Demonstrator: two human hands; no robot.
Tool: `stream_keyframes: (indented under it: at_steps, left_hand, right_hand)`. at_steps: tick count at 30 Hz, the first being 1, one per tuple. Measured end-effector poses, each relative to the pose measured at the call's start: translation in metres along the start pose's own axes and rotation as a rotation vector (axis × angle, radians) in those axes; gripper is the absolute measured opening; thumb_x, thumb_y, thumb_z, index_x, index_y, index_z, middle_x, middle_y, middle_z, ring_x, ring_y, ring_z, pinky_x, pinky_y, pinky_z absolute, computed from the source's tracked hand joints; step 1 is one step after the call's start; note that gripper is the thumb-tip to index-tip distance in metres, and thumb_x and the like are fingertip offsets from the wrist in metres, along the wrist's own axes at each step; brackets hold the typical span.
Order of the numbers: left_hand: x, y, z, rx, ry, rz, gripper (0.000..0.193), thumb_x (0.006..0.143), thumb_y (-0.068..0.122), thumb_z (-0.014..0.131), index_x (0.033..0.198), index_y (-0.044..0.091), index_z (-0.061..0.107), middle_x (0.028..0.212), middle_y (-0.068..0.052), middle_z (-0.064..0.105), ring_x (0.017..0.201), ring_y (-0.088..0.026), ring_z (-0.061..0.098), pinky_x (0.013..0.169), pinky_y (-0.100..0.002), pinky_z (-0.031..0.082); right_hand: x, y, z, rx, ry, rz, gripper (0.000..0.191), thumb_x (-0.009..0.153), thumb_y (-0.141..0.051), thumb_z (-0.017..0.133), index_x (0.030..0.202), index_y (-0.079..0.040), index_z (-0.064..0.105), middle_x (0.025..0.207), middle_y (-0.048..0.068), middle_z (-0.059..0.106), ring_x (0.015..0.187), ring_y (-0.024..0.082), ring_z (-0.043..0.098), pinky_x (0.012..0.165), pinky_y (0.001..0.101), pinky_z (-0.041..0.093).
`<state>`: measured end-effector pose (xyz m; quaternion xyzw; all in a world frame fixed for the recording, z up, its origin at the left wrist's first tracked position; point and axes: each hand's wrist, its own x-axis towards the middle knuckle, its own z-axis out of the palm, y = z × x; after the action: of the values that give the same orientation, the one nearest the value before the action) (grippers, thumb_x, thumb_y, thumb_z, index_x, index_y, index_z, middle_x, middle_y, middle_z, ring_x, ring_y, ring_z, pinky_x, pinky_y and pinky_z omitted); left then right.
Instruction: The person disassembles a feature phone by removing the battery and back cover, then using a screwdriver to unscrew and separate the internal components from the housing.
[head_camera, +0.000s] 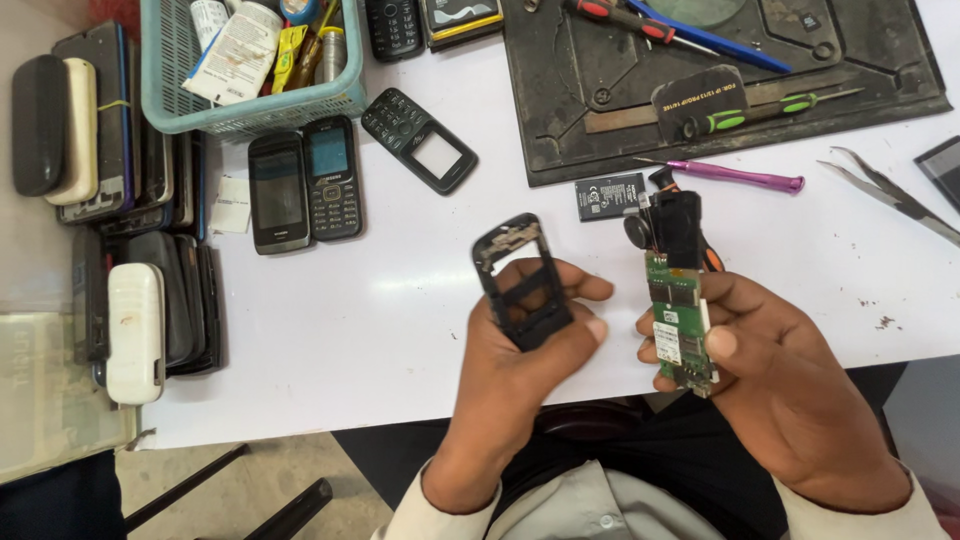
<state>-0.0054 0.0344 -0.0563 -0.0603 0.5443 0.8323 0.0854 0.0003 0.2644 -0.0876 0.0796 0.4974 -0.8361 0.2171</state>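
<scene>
- The left hand (520, 345) grips a black phone frame (520, 280), thumb across its lower end and fingers behind. The frame stands nearly upright, its hollow face turned to the camera so the inside shows.
- The right hand (760, 370) pinches a green circuit board (678, 325) by its edges, thumb on the near side. This looks like a way to keep skin off the components. A small black part and a round disc hang at the board's top end.
- Frame and board are held side by side, near each other but apart, above the bare white table (400, 330).
- Just beyond the right hand lie a black battery (610, 196) and a purple-handled tool (735, 176), both within easy reach. Farther on is a dark work mat (720, 110) with screwdrivers.
- Beyond the left hand lie two keypad phones (305, 185) and a loose keypad cover (418, 140). A basket (250, 65) of supplies sits behind them.
- Far to the left of the left hand, stacked phones (130, 200) are kept out of the working space.
</scene>
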Motion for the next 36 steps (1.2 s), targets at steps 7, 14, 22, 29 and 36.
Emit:
stream_keyframes:
  at_steps: [7,14,22,29,36]
  left_hand:
    - [-0.002,0.003,0.012,0.086,-0.058,-0.024,0.028,0.087,0.002,0.073,0.113,-0.004,0.062,0.093,-0.007,0.075,0.075,-0.007,0.07,0.071,-0.024,0.057]
    - [0.0,0.004,0.01,0.198,0.027,0.036,0.027,0.091,0.005,0.074,0.115,-0.005,0.068,0.083,-0.009,0.068,0.072,-0.008,0.061,0.071,-0.027,0.05]
    - [0.007,0.003,0.011,0.21,0.097,0.121,0.023,0.091,0.006,0.071,0.113,0.0,0.066,0.104,-0.006,0.073,0.088,-0.008,0.065,0.079,-0.025,0.055]
    - [0.015,0.006,0.013,0.116,0.134,0.105,0.025,0.09,0.003,0.07,0.114,-0.001,0.064,0.102,-0.006,0.072,0.088,-0.01,0.068,0.079,-0.027,0.057]
    - [0.02,0.006,0.011,0.082,0.13,0.135,0.026,0.093,0.0,0.069,0.118,-0.003,0.062,0.097,-0.006,0.07,0.087,-0.01,0.065,0.079,-0.026,0.055]
  right_hand:
    - [0.001,0.005,0.003,-0.021,-0.003,0.03,0.051,0.096,-0.019,0.066,0.137,0.009,0.054,0.113,0.026,0.07,0.106,0.033,0.07,0.08,0.0454,0.062]
    - [0.001,0.005,0.002,0.045,-0.038,0.053,0.051,0.097,-0.023,0.063,0.135,0.009,0.052,0.119,0.029,0.068,0.108,0.036,0.07,0.08,0.0471,0.061]
    - [0.0,0.006,-0.002,0.148,-0.154,0.091,0.058,0.098,-0.026,0.06,0.14,0.013,0.048,0.125,0.035,0.064,0.111,0.039,0.069,0.087,0.0501,0.058]
    - [0.003,0.006,-0.005,0.239,-0.192,0.138,0.06,0.098,-0.024,0.058,0.142,0.015,0.047,0.126,0.036,0.063,0.114,0.039,0.066,0.09,0.0514,0.056]
    - [0.005,0.008,-0.004,0.232,-0.168,0.157,0.058,0.098,-0.022,0.055,0.142,0.015,0.047,0.127,0.035,0.063,0.114,0.039,0.067,0.089,0.0514,0.055]
